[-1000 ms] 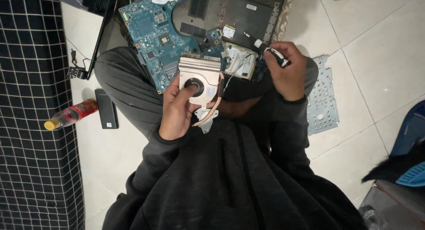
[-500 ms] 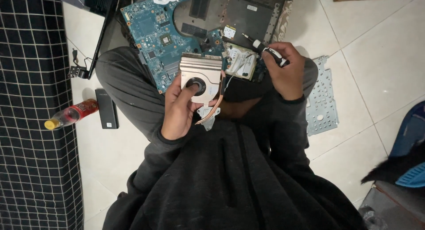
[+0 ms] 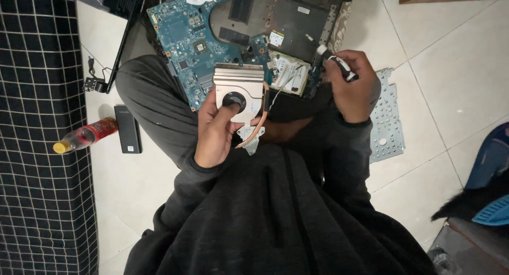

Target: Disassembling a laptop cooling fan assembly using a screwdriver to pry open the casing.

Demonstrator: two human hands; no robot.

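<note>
Disassembly looks well advanced, judging by how the parts lie: the opened dark grey plastic laptop base [image 3: 297, 20], upper centre of the frame, has its blue-green printed circuit board [image 3: 185, 36] bare, and the pale metal cooling fan with copper heat pipe and finned radiator [image 3: 239, 92] is already out of it, lifted free at the centre of the frame. The board and a small silvery drive or card [image 3: 289, 76] beside it remain seated, so more stripping seems left.

At right of centre a perforated grey sheet-metal plate [image 3: 389, 121] lies flat on the glossy cream floor tiles [image 3: 450, 58]. At left a black rug with a white grid [image 3: 37, 121] carries a matt, woven look. Beside it sit a slim black rectangular block [image 3: 128, 129] and a small clear plastic bottle with red label and yellow cap [image 3: 85, 135].

The left hand [image 3: 214, 134] grasps the fan from below, thumb pressed on its round black hub. The right hand [image 3: 352, 89], upper right of centre, is clenched around a small black-and-white tool handle [image 3: 339, 65].
</note>
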